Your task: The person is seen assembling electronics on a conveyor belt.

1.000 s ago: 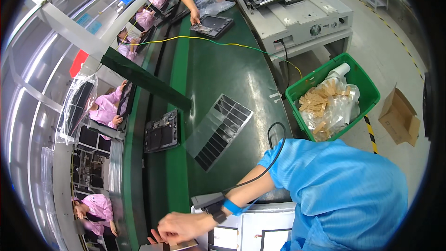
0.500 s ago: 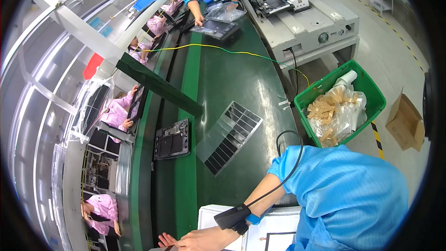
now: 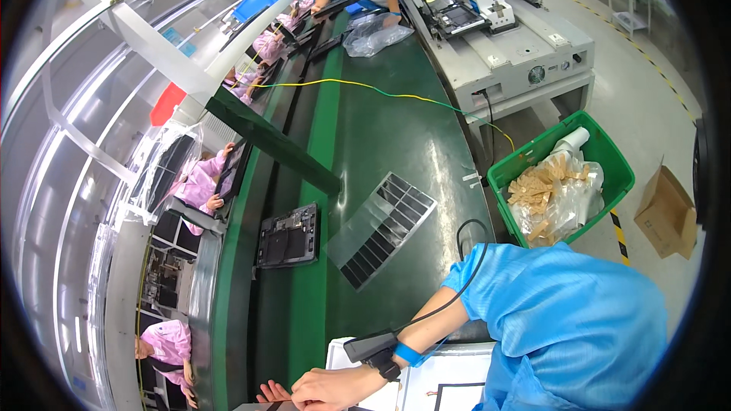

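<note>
One long green conveyor belt [image 3: 396, 144], grey machine [image 3: 518, 38], green bin [image 3: 609, 156]

Right hand [image 3: 331, 390] low at frame edge, fingers [image 3: 272, 393] outstretched.

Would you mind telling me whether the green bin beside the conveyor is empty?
No, the green bin holds a clear plastic bag stuffed with tan scraps, plus a white roll at its far edge.
</note>
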`<state>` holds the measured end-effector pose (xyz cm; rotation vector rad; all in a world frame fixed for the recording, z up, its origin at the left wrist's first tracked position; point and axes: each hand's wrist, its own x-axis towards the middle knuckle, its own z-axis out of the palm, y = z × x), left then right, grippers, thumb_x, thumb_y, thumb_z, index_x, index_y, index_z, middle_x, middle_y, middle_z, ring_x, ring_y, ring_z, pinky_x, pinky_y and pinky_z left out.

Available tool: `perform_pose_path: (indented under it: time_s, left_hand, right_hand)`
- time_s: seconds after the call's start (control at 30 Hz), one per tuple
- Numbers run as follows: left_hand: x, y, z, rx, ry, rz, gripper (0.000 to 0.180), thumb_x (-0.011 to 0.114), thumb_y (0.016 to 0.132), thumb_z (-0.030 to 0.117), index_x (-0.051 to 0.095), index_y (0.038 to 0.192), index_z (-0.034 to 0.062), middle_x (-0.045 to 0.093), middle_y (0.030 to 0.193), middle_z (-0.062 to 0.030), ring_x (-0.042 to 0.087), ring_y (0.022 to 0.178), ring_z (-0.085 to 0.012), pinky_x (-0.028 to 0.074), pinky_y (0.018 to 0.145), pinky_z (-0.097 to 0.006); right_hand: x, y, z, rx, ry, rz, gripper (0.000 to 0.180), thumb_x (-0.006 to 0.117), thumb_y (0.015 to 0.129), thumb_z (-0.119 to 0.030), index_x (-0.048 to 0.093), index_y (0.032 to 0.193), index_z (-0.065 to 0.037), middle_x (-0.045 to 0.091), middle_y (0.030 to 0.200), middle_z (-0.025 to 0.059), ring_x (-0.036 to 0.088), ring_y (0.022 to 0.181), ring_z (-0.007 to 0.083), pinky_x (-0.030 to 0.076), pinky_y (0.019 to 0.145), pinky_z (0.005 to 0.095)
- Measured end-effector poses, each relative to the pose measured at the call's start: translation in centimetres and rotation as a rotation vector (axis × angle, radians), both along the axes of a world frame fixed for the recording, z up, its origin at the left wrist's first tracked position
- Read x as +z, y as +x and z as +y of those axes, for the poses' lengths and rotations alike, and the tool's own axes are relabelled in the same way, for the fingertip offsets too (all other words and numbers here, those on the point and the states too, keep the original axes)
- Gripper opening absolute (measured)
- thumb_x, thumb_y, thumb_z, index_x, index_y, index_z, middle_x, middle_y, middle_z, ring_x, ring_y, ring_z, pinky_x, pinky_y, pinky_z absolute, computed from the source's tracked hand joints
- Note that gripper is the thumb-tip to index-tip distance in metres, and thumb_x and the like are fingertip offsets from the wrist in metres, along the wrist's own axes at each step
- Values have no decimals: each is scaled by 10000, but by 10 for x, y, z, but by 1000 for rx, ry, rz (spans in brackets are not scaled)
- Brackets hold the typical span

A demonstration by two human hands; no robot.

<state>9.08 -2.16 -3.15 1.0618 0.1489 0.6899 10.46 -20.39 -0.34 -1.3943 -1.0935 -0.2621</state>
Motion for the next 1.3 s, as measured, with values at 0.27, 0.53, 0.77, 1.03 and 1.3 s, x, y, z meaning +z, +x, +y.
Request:
perform_pose_path:
  time_s: [0.27,0.53,0.77,1.03,1.3]
  left_hand:
    - [7,-7,1,-366,-213,-178,732,482,899,658,574,1200,-2,607,1273,-183,582,1172,-343,498,987,-486]
    - [31,-9,-15,-836,-336,-187,973,357,940,721,237,1576,-6,526,1449,-267,551,726,-256,452,573,-366]
    - [31,0,-27,-1107,-346,-257,1066,292,898,798,297,1537,-55,547,1375,-321,607,673,-305,459,564,-356]
    - [30,-11,-25,-1131,-324,-236,1118,279,879,811,274,1527,-100,561,1310,-359,644,709,-320,515,655,-394]
    - [60,-34,-61,-798,1145,-22,908,799,749,334,425,1479,-56,622,1281,-226,664,1075,-275,532,934,-353]
  right_hand:
    - [-9,52,-4,-250,25,-98,228,717,835,-179,587,783,1,580,750,130,608,685,303,487,600,399]
    - [51,12,-204,-826,-270,-74,241,805,796,-188,745,979,-43,716,812,103,717,791,224,569,718,334]
    - [-70,-97,-504,-1473,-865,263,139,667,778,-103,661,876,-4,652,764,169,654,714,331,518,668,373]
    - [-202,-122,-582,-1632,-1223,385,174,660,839,-146,679,918,8,683,928,260,646,914,454,521,826,518]
    - [43,-11,-216,-254,-225,531,337,555,1057,-289,679,1210,-16,722,1008,63,689,874,106,563,772,253]
